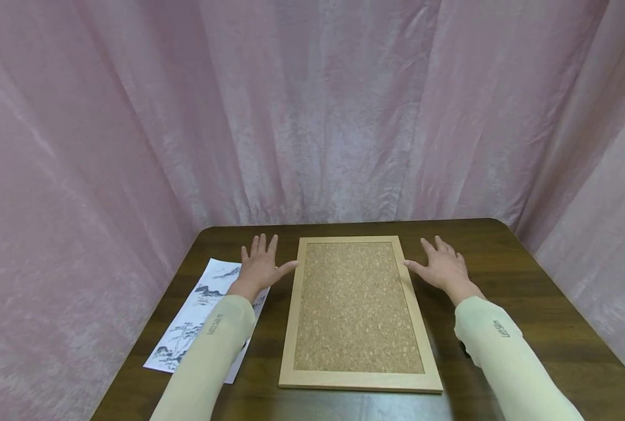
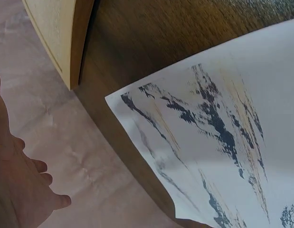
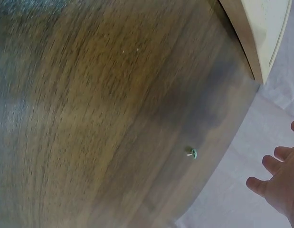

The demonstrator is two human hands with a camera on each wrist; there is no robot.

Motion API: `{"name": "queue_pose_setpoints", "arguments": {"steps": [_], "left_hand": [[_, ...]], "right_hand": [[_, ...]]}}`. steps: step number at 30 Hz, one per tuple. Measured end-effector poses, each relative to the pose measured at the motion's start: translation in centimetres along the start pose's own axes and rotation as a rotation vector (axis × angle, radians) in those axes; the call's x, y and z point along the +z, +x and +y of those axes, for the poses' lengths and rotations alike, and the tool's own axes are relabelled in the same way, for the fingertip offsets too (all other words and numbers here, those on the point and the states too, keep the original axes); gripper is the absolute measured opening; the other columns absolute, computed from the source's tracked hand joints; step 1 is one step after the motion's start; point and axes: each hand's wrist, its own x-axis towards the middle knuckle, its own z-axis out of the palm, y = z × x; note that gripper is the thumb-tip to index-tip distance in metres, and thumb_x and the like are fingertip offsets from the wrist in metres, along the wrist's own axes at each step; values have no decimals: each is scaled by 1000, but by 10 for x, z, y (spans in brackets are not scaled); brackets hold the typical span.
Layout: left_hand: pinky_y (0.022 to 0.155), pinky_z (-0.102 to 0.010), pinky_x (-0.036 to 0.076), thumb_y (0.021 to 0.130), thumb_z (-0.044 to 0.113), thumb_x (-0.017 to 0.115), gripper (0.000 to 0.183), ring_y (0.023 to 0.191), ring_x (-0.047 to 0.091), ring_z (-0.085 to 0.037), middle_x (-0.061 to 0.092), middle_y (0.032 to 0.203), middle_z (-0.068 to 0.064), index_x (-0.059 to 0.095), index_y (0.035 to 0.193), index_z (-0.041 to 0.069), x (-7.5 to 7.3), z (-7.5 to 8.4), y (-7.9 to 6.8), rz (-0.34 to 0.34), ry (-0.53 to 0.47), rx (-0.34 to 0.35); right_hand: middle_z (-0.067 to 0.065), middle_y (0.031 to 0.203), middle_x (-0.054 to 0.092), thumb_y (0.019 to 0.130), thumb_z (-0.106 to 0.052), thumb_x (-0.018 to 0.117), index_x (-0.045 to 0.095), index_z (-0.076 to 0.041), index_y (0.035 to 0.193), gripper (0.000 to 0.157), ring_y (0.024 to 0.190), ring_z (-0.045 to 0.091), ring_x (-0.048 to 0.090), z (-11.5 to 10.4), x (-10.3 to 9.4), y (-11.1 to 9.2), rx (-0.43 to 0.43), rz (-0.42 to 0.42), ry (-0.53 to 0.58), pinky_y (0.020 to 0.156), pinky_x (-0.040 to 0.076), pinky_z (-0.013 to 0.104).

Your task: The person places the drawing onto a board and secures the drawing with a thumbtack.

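A cork board [image 1: 356, 310] in a pale wooden frame lies in the middle of the table. My left hand [image 1: 261, 268] is spread beside its left edge, thumb toward the frame, with nothing held. On the other side my right hand [image 1: 442, 268] is spread too, its thumb tip at the right edge of the frame. Under and left of my left forearm lies a white sheet of paper [image 1: 199, 310] printed with an ink landscape, partly hidden by the sleeve. In the right wrist view a small green thumbtack [image 3: 193, 153] lies on the wood, its pin showing.
The dark brown wooden table [image 1: 533, 316] has rounded far corners. Pink velvet curtains [image 1: 312, 117] hang behind it and along both sides.
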Motion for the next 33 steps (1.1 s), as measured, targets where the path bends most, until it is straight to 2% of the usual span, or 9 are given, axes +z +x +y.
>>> {"name": "queue_pose_setpoints", "arguments": {"steps": [7,13,20,33], "left_hand": [[113,-66,-2,88,81,37,105,150,-6,-39,-1,163,-23,6,161,13,-2,-8,0,2,-8,-6],[112,-68,0,91,77,41,101,150,-2,-41,3,163,-24,7,161,12,-5,-16,-1,24,-17,-5],[111,-69,0,91,75,44,101,149,-3,-42,2,163,-25,6,161,11,-9,-27,-3,33,-49,-17],[110,-72,3,93,71,45,102,147,0,-48,5,161,-30,6,160,5,-18,-51,-11,39,-96,-56]], "right_hand": [[35,158,8,94,-71,44,19,-3,158,97,139,59,14,6,-5,-5,18,5,26,107,12,73],[36,156,12,94,-69,47,21,-1,157,96,138,59,16,12,-9,-6,6,31,46,105,16,73],[36,156,13,92,-73,45,22,-1,157,100,138,59,16,22,-10,-7,24,32,48,104,19,74],[39,152,17,95,-68,46,23,3,155,96,134,61,20,33,-19,-15,54,39,84,100,25,74]]}}
